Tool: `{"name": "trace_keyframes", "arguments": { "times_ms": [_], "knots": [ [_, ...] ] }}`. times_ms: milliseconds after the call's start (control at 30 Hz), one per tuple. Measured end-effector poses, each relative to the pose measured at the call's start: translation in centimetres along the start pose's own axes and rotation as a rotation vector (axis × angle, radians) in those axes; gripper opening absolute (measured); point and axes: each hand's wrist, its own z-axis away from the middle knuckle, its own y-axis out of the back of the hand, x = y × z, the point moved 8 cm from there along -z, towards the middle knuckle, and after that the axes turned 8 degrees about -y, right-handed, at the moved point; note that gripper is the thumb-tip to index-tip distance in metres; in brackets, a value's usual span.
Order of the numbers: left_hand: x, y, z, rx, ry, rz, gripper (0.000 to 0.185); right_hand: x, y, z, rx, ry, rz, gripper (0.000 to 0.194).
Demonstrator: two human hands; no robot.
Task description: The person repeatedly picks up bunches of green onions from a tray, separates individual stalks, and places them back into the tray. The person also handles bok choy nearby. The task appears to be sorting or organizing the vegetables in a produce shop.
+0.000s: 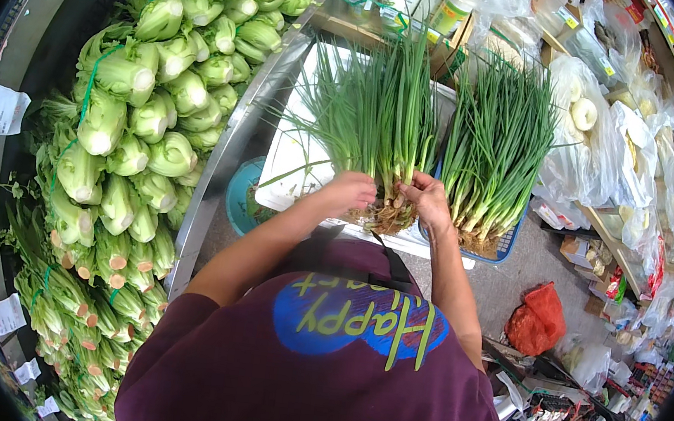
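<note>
My right hand (430, 200) pinches the pale lower stalks of green onions (407, 112), just above their brown, soil-stained roots (392, 218). On the other side of these roots is my left hand (346, 194), slightly blurred with its fingers curled. Whether it grips any stalk is hard to tell. The green onions lie with their leaves pointing away from me over a white foam box lid or tray (285, 170). More green onions (497, 147) fill a blue plastic basket (514, 234) to the right, roots towards me.
Stacked leafy green heads (156, 102) fill the left display, behind a metal edge (241, 118). A turquoise basin (240, 193) stands below the tray's left side. Tubs (450, 14) line the back. Bagged goods (583, 126) and a red mesh sack (537, 321) are on the right.
</note>
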Motion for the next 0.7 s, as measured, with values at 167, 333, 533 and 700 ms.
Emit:
{"name": "trace_keyframes", "arguments": {
  "times_ms": [167,333,533,700],
  "knots": [
    [-4.3,-2.9,-4.4,-0.044,0.152,0.260,0.014,0.4,-0.1,-0.1,0.003,-0.011,-0.048,0.015],
    [-3.6,-3.6,-4.9,-0.062,0.035,0.285,0.029,-0.5,0.5,0.1,0.027,-0.020,-0.063,0.017],
    [-0.2,-5.8,-1.3,-0.119,-0.127,0.217,0.030,-1.5,0.3,0.9,0.027,-0.088,0.005,0.018],
    [3.3,-7.5,0.9,-0.089,-0.255,-0.154,0.029,-3.0,0.2,1.9,0.033,-0.097,-0.002,0.017]
  ]
}}
